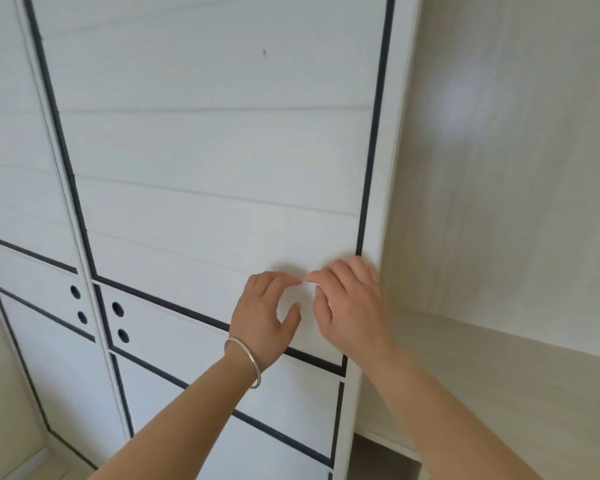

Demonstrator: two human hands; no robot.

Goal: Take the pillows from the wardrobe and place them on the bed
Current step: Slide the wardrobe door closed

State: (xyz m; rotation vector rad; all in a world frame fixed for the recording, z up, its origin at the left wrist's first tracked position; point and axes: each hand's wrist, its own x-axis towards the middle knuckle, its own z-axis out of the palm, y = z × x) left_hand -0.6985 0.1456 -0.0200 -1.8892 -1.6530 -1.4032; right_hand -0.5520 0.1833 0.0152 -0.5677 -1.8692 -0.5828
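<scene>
Here we see both hands empty, fingers loosely spread and curled: the left hand (264, 313), with a bracelet (245, 362) on its wrist, and the right hand (352, 306) just beside it, fingertips nearly meeting. Both are held up at the white wardrobe door (205, 150), near its right edge. Left of them are four round holes (118, 309). No pillows show.
</scene>
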